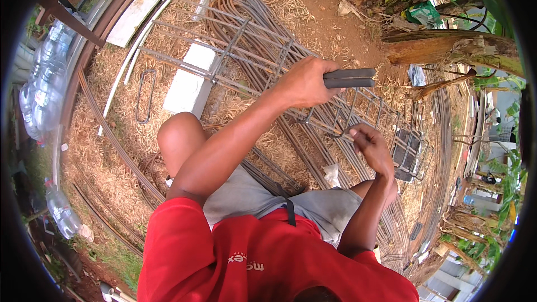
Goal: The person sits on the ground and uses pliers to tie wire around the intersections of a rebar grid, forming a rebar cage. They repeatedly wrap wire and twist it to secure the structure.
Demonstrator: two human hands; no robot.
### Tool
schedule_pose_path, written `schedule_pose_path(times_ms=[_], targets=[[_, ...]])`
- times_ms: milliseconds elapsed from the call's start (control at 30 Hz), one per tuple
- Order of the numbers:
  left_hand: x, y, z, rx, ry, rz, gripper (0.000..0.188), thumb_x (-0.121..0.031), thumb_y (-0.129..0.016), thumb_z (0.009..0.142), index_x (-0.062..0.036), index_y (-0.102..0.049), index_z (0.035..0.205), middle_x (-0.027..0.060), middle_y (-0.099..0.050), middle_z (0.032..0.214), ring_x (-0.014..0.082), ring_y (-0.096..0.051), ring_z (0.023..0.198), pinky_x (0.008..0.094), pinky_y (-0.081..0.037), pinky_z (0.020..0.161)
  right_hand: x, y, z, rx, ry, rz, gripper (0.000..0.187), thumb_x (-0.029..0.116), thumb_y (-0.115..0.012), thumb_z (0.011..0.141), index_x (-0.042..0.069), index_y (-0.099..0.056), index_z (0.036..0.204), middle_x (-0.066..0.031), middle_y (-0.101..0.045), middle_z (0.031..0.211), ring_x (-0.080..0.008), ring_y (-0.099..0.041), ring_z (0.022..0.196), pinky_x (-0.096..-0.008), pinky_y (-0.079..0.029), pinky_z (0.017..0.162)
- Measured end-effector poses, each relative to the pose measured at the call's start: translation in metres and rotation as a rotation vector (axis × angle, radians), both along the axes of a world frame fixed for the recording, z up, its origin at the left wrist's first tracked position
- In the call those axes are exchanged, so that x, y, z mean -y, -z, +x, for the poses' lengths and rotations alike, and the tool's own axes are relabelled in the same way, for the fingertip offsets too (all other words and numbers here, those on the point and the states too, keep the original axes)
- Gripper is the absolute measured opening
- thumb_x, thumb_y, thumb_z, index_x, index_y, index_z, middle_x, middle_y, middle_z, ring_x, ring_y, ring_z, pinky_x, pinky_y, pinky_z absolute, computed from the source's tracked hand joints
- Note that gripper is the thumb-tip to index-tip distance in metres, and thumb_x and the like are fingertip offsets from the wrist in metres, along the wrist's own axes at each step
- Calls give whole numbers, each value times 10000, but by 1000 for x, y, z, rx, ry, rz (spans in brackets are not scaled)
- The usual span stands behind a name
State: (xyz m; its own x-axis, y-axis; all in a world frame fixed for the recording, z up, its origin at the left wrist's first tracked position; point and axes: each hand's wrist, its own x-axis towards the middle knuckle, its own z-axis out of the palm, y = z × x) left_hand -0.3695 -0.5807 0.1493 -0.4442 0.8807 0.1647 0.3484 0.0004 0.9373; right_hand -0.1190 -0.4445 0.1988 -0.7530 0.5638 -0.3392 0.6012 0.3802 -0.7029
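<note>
My left hand (305,82) is closed around the two dark handles of a pair of pincers (349,78), held just above a long rebar cage (257,59) that lies across the straw-covered ground. My right hand (372,146) pinches a thin tie wire at a stirrup of the cage (341,128), lower and to the right of the pincers. I sit with bare knees on either side, in a red shirt and grey shorts. The jaws of the pincers are hidden behind my left hand.
A white block (190,81) props the cage up. A loose rectangular stirrup (145,95) lies to its left. Curved rebar bundles (246,17) run under the cage. Plastic bottles (45,78) stand at the left, and cut tree trunks (447,47) at the upper right.
</note>
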Motion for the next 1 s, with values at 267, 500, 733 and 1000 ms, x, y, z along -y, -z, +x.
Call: schedule_pose_path(times_ms=[267, 500, 733, 1000], targets=[[4, -11, 6, 100, 89, 39, 317, -271, -889, 893, -46, -790, 1092, 68, -754, 815, 175, -691, 766, 372, -540, 750, -6, -8, -7, -335, 362, 242, 322, 271, -534, 1156, 24, -739, 1180, 24, -564, 689, -92, -497, 614, -298, -408, 610], [13, -14, -1, 8, -29, -7, 305, -266, -897, 868, -56, -787, 1059, 93, -724, 784, 197, -663, 713, 388, -520, 713, 17, -19, 15, -478, -168, -471, 324, 229, -525, 1155, -21, -719, 1090, 28, -517, 613, -71, -423, 508, -260, -321, 513], [13, -18, 7, -27, 79, -24, 273, -293, -870, 855, -64, -781, 974, 163, -767, 817, 356, -766, 833, 473, -583, 819, 13, 19, -4, 22, 11, 39, 307, 282, -534, 1156, 24, -698, 1140, 17, -522, 665, -92, -462, 568, -273, -375, 574], [8, -8, 7, 74, 104, 1, 253, -245, -867, 852, -68, -789, 1014, 143, -764, 833, 349, -746, 818, 482, -547, 762, -3, -5, -3, -496, 302, -124, 309, 256, -472, 1185, 22, -664, 1124, 10, -532, 664, -59, -440, 538, -226, -327, 517]])
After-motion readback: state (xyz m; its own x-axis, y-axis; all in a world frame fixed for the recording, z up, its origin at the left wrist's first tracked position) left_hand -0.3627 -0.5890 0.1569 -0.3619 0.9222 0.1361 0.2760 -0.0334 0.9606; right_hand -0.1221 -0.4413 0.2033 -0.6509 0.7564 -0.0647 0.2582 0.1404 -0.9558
